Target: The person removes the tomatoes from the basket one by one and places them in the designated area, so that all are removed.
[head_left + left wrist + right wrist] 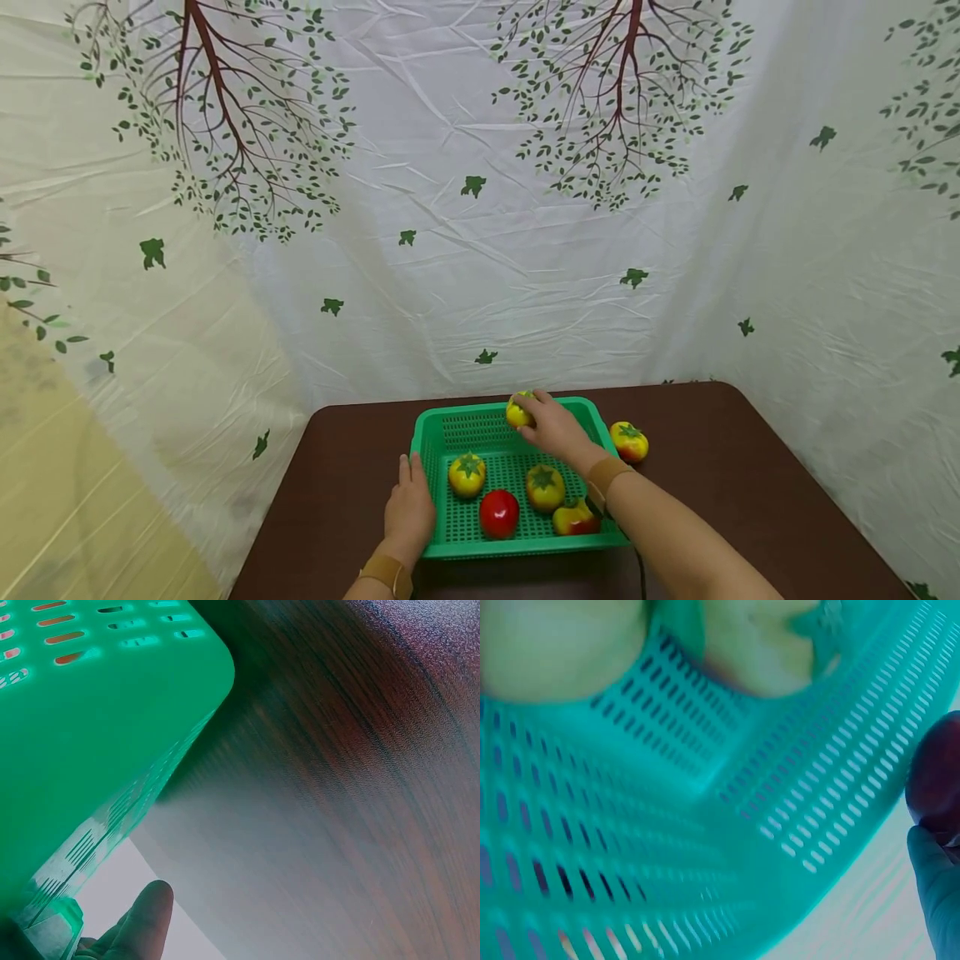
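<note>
Near the far rim of a green plastic basket [525, 546], my right hand [553, 427] grips a yellow tomato [519, 412] with a green leafy top. In the right wrist view the held tomato [937, 776] looks dark, with a fingertip against it. My left hand [410, 510] lies along the basket's left side, its fingers straight and touching the rim. Inside the basket are a yellow tomato [467, 476] at the left, a shiny red tomato [498, 514] near the front, a yellow-green tomato [545, 488] and a red-and-yellow tomato [576, 518] partly covered by my right wrist.
Another red-and-yellow tomato [629, 442] sits on the dark brown table [705, 475], just right of the basket. A white curtain [480, 275] printed with trees and leaves hangs behind the table. Under my right forearm a black cable [642, 575] runs over the front edge.
</note>
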A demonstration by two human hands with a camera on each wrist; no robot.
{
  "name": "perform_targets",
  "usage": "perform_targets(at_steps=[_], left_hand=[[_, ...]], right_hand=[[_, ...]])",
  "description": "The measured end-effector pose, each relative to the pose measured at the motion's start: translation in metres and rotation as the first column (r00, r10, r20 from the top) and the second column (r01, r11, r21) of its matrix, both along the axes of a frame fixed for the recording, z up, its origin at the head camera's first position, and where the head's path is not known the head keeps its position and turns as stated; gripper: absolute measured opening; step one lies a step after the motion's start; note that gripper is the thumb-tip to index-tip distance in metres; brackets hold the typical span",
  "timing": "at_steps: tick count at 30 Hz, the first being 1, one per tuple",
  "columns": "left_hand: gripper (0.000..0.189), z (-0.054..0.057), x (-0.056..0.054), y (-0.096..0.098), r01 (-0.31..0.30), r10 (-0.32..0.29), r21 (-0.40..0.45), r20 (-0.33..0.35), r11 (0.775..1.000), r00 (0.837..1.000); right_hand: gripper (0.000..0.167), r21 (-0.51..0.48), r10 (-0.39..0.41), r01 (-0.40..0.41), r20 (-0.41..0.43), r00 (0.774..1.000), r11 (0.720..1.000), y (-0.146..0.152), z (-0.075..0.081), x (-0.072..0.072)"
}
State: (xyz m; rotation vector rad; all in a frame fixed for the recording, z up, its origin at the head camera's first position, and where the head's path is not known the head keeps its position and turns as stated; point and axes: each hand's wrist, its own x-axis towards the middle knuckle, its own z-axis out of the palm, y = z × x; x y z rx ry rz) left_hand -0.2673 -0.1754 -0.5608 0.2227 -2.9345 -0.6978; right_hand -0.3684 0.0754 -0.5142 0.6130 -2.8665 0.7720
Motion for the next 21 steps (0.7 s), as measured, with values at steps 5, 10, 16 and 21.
perform_targets(at_steps=[5, 10, 16, 21], left_hand=[[0.057, -0.003, -0.002, 0.002, -0.009, 0.009, -0.013, -0.006, 1.000, 1.000], [0.058, -0.003, -0.003, 0.004, -0.014, 0.014, -0.011, -0.012, 1.000, 1.000], [0.057, -0.002, -0.004, 0.006, -0.025, 0.025, -0.006, -0.013, 1.000, 1.000], [0.057, -0.001, -0.004, 0.006, -0.029, 0.029, -0.005, -0.018, 1.000, 0.999]], right_hand=[[0.059, -0.024, -0.028, 0.027, -0.064, 0.998, 0.999, 0.019, 0.006, -0.010], [0.060, -0.061, -0.086, 0.081, -0.093, 0.992, 0.995, 0.042, 0.009, -0.018], [0.061, -0.100, -0.152, 0.141, -0.110, 0.982, 0.985, 0.064, 0.009, -0.024], [0.062, -0.110, -0.200, 0.190, -0.084, 0.976, 0.976, 0.078, 0.008, -0.026]])
